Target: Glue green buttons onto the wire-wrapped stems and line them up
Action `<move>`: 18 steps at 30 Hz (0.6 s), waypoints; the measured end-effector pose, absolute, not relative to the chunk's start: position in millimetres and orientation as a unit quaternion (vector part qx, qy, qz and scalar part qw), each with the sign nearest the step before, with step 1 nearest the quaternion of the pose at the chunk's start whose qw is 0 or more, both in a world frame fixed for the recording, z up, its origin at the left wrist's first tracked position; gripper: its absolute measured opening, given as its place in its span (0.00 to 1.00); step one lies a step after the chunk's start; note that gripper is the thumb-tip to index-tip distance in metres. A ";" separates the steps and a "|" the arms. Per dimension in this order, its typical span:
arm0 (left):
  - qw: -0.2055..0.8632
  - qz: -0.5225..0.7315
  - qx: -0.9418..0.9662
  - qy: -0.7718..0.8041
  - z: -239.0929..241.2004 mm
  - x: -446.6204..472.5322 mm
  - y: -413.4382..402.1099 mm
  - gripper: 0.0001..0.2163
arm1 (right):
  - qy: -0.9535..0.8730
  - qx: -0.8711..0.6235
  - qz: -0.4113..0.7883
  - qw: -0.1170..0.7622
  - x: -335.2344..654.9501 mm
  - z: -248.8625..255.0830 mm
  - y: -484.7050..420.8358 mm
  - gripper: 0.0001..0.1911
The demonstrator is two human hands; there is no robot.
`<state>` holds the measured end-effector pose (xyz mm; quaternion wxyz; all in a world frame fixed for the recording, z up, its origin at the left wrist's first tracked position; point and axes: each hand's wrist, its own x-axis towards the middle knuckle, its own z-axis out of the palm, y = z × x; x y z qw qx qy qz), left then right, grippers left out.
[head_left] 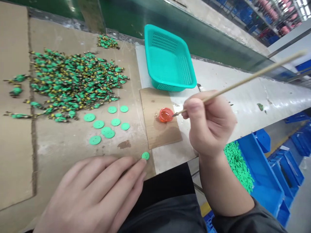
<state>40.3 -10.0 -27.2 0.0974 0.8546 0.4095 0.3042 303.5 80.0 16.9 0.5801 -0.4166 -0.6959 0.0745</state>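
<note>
My right hand (pixel 210 124) is closed round a thin wooden-handled paintbrush (pixel 252 76). The brush tip points left and meets the rim of a small red cup (pixel 166 115) of liquid on a cardboard square. At the table's near edge, my left hand (pixel 102 191) has its fingers together, with the fingertips on the edge of a small green two-holed disc (pixel 145 156). Its thumb is mostly hidden. Several similar green discs (pixel 98 124) lie flat beyond this hand, two of them overlapping.
A large pile of small green, yellow and dark pieces (pixel 77 79) covers the left of the cardboard-topped table. Behind the cup stands a teal plastic basket (pixel 170 61). Blue bins (pixel 262 174) sit low on the right, the nearest holding many green pieces (pixel 236 165).
</note>
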 end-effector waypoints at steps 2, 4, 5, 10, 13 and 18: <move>0.084 0.314 0.854 0.407 -22.8 43.0 -8.7 0.12 | -0.688 -0.399 0.095 0.598 294.8 16.5 65.4 0.10; 0.071 0.312 0.861 0.395 -20.9 42.8 -8.2 0.11 | -0.698 -0.378 0.134 0.594 285.8 12.7 49.8 0.07; 0.066 0.310 0.864 0.391 -20.6 42.0 -8.3 0.11 | -0.706 -0.366 0.152 0.587 281.6 10.0 42.8 0.05; 0.070 0.303 0.866 0.392 -20.7 39.3 -8.2 0.11 | -0.741 -0.331 0.149 0.564 267.9 -3.2 27.0 0.05; 0.072 0.304 0.868 0.385 -20.3 40.4 -6.6 0.13 | -0.761 -0.321 0.117 0.551 267.2 -7.4 28.6 0.06; 0.076 0.313 0.868 0.377 -19.1 40.8 -5.2 0.13 | -0.791 -0.343 0.111 0.494 274.5 -5.6 24.7 0.04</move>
